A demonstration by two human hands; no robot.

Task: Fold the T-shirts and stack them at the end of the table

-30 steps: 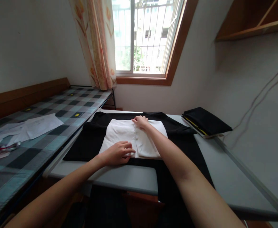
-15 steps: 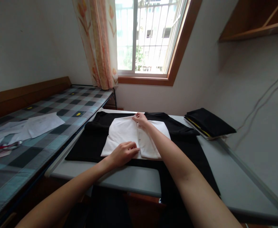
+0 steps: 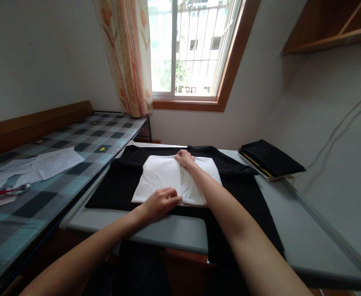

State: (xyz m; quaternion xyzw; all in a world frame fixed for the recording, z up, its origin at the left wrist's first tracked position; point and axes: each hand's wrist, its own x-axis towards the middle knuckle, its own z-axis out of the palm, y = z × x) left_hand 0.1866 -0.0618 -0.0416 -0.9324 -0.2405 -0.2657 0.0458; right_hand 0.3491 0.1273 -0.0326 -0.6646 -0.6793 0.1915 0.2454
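A white folded garment lies on a black garment spread across the table; a seam between two white panels runs from the near edge to the far edge. My left hand is at the near end of that seam, its fingers curled and pinching the white edge. At the far end, my right hand has thumb and fingers closed on the white fabric. My right forearm crosses over the right panel and hides part of it. The black garment hangs past the table's front edge beside that arm.
A stack of folded dark clothes sits at the table's right rear. On the left is a bed with a checked cover, holding papers and a red-handled tool. A wooden shelf juts out at upper right.
The raised far edge of the left white panel has come down and now lies flatter. My right hand has moved slightly down and right with it; my left hand has barely moved.
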